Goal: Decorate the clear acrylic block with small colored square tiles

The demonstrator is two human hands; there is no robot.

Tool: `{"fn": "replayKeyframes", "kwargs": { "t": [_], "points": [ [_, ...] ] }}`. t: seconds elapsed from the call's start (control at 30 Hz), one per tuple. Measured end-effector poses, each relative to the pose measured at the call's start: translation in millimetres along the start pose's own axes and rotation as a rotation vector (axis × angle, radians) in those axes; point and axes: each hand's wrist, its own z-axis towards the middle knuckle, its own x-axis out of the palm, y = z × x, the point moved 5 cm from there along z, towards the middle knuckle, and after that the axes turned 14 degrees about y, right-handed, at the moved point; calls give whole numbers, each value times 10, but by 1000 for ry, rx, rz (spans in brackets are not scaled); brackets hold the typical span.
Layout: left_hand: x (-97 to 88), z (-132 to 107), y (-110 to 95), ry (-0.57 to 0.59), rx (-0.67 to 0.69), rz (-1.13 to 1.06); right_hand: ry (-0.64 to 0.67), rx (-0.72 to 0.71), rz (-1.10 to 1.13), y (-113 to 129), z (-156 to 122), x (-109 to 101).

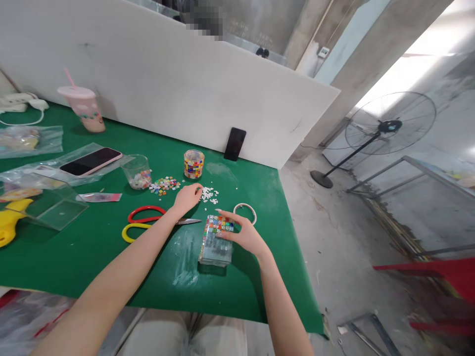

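My left hand (pixel 187 197) reaches over the green table (pixel 92 257) to a scatter of small white tiles (pixel 210 194), fingertips pinched at its edge. What the fingertips hold is too small to make out. My right hand (pixel 243 233) rests on a clear glass block (pixel 215 242), fingers curled against its side. The block's far end is covered with small coloured mosaic tiles (pixel 219 223). A pile of coloured tiles (pixel 165 185) lies just left of the white ones.
Scissors with red and yellow handles (pixel 143 222) lie under my left forearm. Nearby are a mosaic-covered jar (pixel 194 163), a clear cup of tiles (pixel 138 172), a ring (pixel 245 211), a phone on plastic bags (pixel 91 161), a pink drink cup (pixel 82 108), and a clear box (pixel 48 200). A floor fan (pixel 386 126) stands right.
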Motion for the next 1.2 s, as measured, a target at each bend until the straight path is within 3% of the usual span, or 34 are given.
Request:
{"fn": "replayKeyframes", "kwargs": {
  "t": [0.2,0.5,0.77,0.87,0.97,1.1,1.2],
  "points": [
    [-5,-10,-10,6,-5,-18,50,36,31,-56,56,-2],
    [-10,-32,-23,8,0,-62,223,106,52,-7,206,-70],
    [-82,-47,-72,-15,88,-165,280,155,125,-101,224,-160],
    [-183,-117,-174,-48,139,-214,177,130,184,-195,137,-207],
    [-201,-316,-371,-27,232,-252,-9,100,223,-338,69,-187],
    [-20,-718,-630,103,373,-308,-258,45,226,-522,93,-27],
    [153,-980,-704,192,423,-365,-429,-9,233,-569,127,82]
  ]
}}
